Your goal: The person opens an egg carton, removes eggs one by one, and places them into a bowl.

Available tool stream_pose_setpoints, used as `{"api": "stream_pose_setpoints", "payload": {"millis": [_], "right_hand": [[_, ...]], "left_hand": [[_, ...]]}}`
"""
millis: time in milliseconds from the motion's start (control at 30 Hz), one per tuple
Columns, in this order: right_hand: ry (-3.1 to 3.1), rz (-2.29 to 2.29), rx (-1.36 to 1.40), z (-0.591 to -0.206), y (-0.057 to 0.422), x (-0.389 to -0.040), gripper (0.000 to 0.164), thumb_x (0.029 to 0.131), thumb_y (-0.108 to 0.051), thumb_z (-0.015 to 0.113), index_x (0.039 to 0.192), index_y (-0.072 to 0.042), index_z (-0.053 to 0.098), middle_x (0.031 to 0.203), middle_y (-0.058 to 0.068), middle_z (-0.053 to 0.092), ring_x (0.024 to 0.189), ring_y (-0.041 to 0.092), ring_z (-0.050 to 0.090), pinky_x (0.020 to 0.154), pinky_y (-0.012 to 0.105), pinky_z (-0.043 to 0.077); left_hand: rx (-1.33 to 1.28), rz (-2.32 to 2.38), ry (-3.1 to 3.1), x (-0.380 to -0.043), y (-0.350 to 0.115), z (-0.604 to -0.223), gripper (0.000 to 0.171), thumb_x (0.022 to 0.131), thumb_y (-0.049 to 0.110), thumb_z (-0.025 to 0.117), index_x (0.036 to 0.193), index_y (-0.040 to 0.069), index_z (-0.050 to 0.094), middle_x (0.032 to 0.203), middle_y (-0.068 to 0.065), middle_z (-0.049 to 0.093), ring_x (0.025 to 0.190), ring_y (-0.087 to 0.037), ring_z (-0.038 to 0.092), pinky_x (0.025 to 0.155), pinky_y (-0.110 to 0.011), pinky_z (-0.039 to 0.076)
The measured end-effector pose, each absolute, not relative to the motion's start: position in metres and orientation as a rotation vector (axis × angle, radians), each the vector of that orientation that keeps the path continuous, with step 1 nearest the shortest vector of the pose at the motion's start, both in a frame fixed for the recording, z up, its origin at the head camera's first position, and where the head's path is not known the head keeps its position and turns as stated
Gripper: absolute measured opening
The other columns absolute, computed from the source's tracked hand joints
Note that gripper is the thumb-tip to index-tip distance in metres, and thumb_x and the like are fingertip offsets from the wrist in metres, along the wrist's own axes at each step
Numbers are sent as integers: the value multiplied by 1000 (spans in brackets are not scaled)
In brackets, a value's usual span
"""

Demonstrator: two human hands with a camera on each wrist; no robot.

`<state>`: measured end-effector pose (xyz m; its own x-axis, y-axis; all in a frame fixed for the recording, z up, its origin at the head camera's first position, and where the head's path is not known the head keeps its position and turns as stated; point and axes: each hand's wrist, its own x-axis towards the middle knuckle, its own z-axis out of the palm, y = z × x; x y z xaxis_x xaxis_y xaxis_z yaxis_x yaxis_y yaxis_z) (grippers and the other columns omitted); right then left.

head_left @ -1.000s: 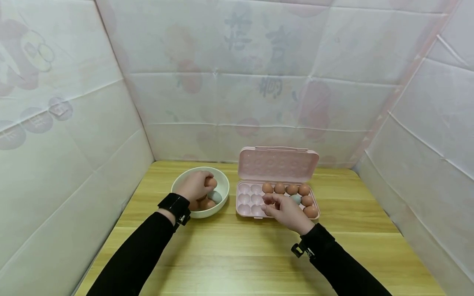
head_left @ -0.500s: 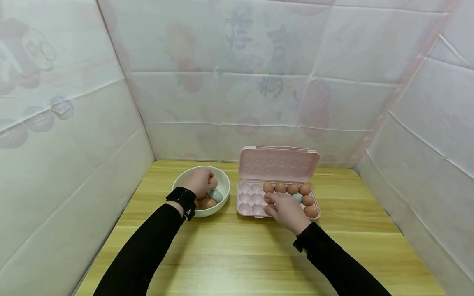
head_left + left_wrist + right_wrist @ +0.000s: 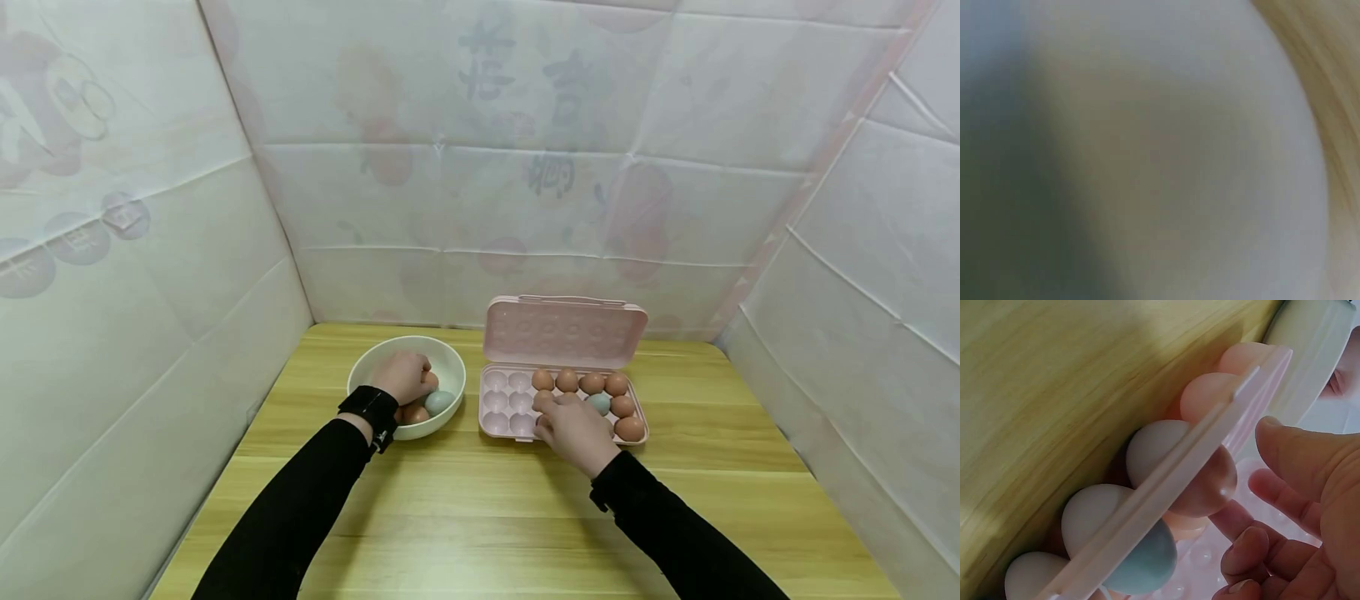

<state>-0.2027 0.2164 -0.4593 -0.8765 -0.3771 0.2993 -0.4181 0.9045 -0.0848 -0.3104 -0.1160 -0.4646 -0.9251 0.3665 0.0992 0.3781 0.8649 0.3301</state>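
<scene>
My left hand [image 3: 401, 377] reaches into the white bowl [image 3: 455, 367], its fingers curled on a brown egg [image 3: 431, 381]. A pale blue-green egg [image 3: 439, 402] and another brown egg [image 3: 415, 413] lie beside it. Over the open pink egg carton [image 3: 495, 425], my right hand [image 3: 576, 429] has its fingertips right at a brown egg [image 3: 543, 402] in the middle row. From the right wrist, the thumb [image 3: 1269, 434] stands apart from the fingers, near a front-row brown egg [image 3: 1207, 484]. The left wrist view is mostly blur, with the bowl wall [image 3: 1291, 187] along its right.
The carton's raised lid [image 3: 566, 333] leans back near the rear wall [image 3: 450, 200]. Vacant pockets [image 3: 496, 402] fill its left end; brown eggs and a blue-green egg [image 3: 599, 403] sit to the right. Wooden table [image 3: 480, 517] extends in front of the bowl and carton.
My left hand has shifted slightly right within the bowl, still holding the brown egg. My right fingers have come lower over the carton, and a middle-row egg now shows at their tips.
</scene>
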Motion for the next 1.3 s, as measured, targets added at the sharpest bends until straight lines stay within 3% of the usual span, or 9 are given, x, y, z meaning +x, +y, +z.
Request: {"api": "stream_pose_setpoints", "payload": {"millis": [300, 400, 567, 833, 1000, 1067, 1167, 1300], "right_hand": [[-2790, 155, 592, -464, 216, -206, 23, 89, -25, 89, 98, -18, 70, 87, 2, 66, 88, 26, 69, 51, 30, 41], [-2767, 141, 583, -464, 216, -205, 23, 91, -23, 87, 91, -17, 64, 81, 2, 60, 77, 23, 63, 50, 27, 33], [-2693, 130, 581, -465, 217, -202, 20, 95, -14, 80, 87, -16, 62, 73, 2, 44, 61, 16, 38, 50, 24, 15], [-2677, 101, 572, -457, 215, -196, 15, 94, -12, 79, 89, -17, 66, 71, -5, 24, 52, 11, 29, 51, 19, 9], [-2707, 48, 563, -457, 215, -198, 8, 95, -15, 78, 97, -15, 71, 67, -2, 29, 50, 13, 32, 48, 22, 12], [-2708, 28, 565, -459, 215, -200, 9, 94, -15, 79, 100, -14, 71, 63, -1, 31, 49, 14, 34, 47, 23, 14], [-2697, 14, 575, -461, 216, -202, 12, 94, -15, 80, 102, -13, 71, 57, 0, 31, 46, 15, 34, 46, 23, 13], [-2667, 13, 603, -465, 219, -203, 15, 94, -15, 81, 100, -12, 68, 56, -2, 29, 46, 14, 33, 46, 23, 13]], "left_hand": [[-563, -569, -3039, -310, -116, -466, 22, 99, 24, 73, 109, 5, 76, 104, -12, 78, 93, -25, 70, 94, -45, 60], [-552, -569, -3053, -310, -116, -465, 21, 98, 24, 74, 108, 5, 76, 102, -12, 77, 90, -25, 69, 93, -44, 60], [-557, -539, -3063, -308, -116, -462, 25, 99, 26, 75, 112, 5, 76, 105, -13, 78, 94, -27, 71, 93, -45, 60], [-580, -538, -3019, -294, -113, -445, 35, 101, 20, 68, 129, 0, 72, 117, -19, 78, 106, -33, 74, 101, -48, 59], [-638, -481, -2955, -280, -104, -431, 38, 101, 26, 73, 132, 3, 71, 100, -9, 81, 106, -31, 73, 99, -45, 60], [-629, -482, -2945, -273, -100, -425, 39, 102, 32, 74, 134, 9, 72, 95, -3, 80, 110, -30, 71, 92, -47, 62], [-638, -526, -2900, -260, -93, -417, 36, 102, 35, 74, 131, 15, 74, 104, -1, 79, 113, -28, 67, 83, -50, 62], [-768, -577, -2750, -245, -84, -410, 30, 100, 31, 76, 123, 12, 78, 118, -4, 80, 110, -28, 68, 89, -48, 62]]}}
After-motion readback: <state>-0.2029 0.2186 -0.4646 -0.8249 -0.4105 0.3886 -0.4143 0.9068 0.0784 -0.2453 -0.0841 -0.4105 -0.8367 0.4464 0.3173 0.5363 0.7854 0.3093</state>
